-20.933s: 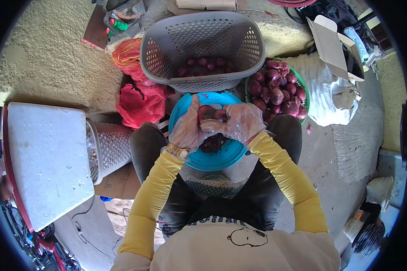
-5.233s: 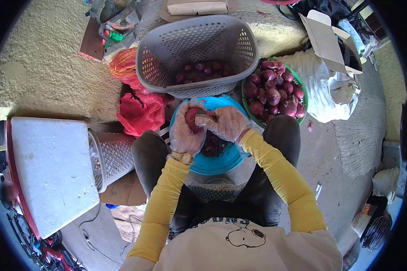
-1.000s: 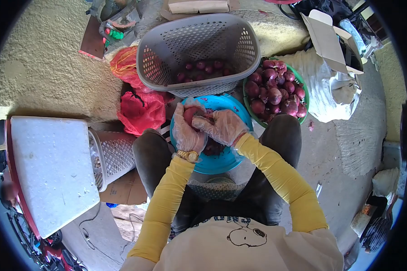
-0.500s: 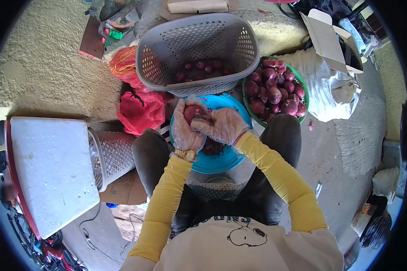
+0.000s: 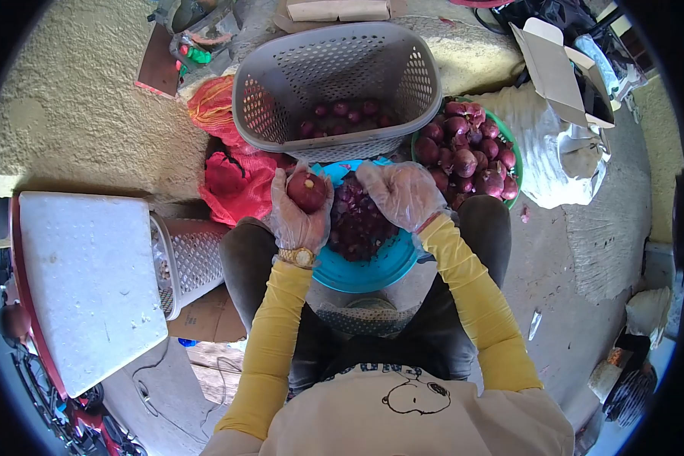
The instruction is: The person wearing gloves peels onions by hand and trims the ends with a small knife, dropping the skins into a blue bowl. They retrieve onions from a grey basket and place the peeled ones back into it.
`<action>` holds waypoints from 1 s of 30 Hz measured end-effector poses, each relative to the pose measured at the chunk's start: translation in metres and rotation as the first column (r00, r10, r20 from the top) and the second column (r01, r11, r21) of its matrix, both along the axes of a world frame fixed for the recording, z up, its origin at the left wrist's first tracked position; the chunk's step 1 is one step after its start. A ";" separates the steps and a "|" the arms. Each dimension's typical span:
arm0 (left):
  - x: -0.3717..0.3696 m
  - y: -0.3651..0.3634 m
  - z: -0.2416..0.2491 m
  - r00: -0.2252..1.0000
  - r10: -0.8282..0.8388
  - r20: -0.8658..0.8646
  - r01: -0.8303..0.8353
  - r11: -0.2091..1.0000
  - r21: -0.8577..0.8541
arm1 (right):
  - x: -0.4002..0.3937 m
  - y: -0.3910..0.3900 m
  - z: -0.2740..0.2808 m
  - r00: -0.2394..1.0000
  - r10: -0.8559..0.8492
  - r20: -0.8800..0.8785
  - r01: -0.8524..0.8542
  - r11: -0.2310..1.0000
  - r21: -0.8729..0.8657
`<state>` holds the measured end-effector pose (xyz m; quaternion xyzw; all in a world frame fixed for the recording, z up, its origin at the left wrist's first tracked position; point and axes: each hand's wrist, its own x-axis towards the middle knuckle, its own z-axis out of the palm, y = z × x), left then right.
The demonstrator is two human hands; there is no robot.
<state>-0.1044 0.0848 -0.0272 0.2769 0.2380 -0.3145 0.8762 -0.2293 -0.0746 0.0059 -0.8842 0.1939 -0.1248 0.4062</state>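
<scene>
My left hand [image 5: 300, 213], in a clear plastic glove, is shut around a smooth red onion [image 5: 306, 191], its pale end facing up. To the right, my gloved right hand [image 5: 404, 196] is apart from the onion, its fingers stretched over the blue basin [image 5: 357, 281]. I see nothing held in it, though its palm side is hidden. Dark purple onion skins [image 5: 357, 220] lie heaped in the basin between my hands. Beyond it stands a grey perforated basket [image 5: 334, 148] with several red onions [image 5: 349, 114] at its bottom.
A green basket [image 5: 516, 152] full of red onions [image 5: 463, 163] stands to the right, beside a white sack [image 5: 543, 144]. Red mesh bags [image 5: 239, 186] lie to the left. Further left are a white foam slab [image 5: 91, 281] and a tipped pale basket [image 5: 194, 258].
My hands have moved apart: the left slightly left with the onion, the right away to the right. The onion's surface and the skins in the basin now show more.
</scene>
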 end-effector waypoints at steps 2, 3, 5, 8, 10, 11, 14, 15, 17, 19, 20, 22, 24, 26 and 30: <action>-0.003 -0.001 0.008 1.000 0.007 0.018 -0.008 0.999 0.041 | -0.002 -0.002 0.016 0.971 0.010 -0.238 -0.043 0.990 -0.134; -0.003 -0.001 0.010 0.999 0.015 0.037 -0.018 0.997 0.081 | -0.002 -0.002 0.014 0.971 0.010 -0.238 -0.044 0.990 -0.136; 0.002 0.003 0.006 0.999 0.027 0.026 -0.029 0.998 0.062 | -0.003 -0.002 0.010 0.949 0.030 -0.313 -0.105 0.968 -0.226; 0.009 0.012 -0.002 0.999 0.022 0.038 -0.025 0.997 0.071 | -0.003 0.000 0.019 0.901 0.089 -0.424 -0.159 0.978 -0.134; 0.011 0.016 -0.002 0.998 0.007 0.061 -0.013 0.995 0.096 | -0.001 -0.002 0.004 0.929 0.081 -0.362 -0.121 0.989 -0.088; 0.012 0.017 -0.002 0.999 -0.006 0.053 0.001 0.996 0.086 | 0.000 -0.003 -0.005 0.951 0.067 -0.301 -0.082 0.996 -0.037; 0.011 0.018 0.002 0.998 -0.035 0.050 0.032 0.998 0.057 | 0.005 -0.004 -0.007 0.913 -0.019 -0.408 0.067 0.992 0.105; 0.010 0.018 0.005 0.997 -0.050 0.055 0.048 0.998 0.041 | 0.004 -0.006 -0.016 0.913 -0.018 -0.408 0.066 0.992 0.103; 0.009 0.019 0.013 0.995 -0.086 0.051 0.084 0.996 0.029 | -0.001 -0.010 -0.049 0.939 0.187 -0.288 -0.089 0.943 0.321; 0.010 0.019 0.023 0.992 -0.116 0.051 0.116 0.993 0.015 | 0.002 -0.005 -0.072 0.973 0.185 -0.141 -0.031 0.706 0.708; 0.010 0.018 0.028 0.987 -0.134 0.084 0.134 0.991 0.009 | 0.002 -0.004 -0.080 0.994 0.113 -0.014 -0.022 0.313 0.950; 0.012 0.018 0.034 0.981 -0.149 0.123 0.149 0.989 0.004 | 0.001 -0.003 -0.056 0.994 0.088 0.067 -0.088 0.265 0.960; 0.015 0.018 0.038 0.966 -0.175 0.193 0.171 0.985 0.034 | -0.001 -0.002 -0.035 0.988 0.056 0.143 -0.152 0.212 0.965; 0.017 0.021 0.047 0.946 -0.235 0.223 0.228 0.972 0.056 | -0.001 -0.004 -0.019 0.970 -0.115 0.213 -0.228 -0.133 0.965; 0.043 0.033 0.053 0.765 -0.546 0.342 0.598 0.799 -0.065 | -0.002 -0.003 0.026 0.979 -0.089 0.184 -0.181 0.042 0.983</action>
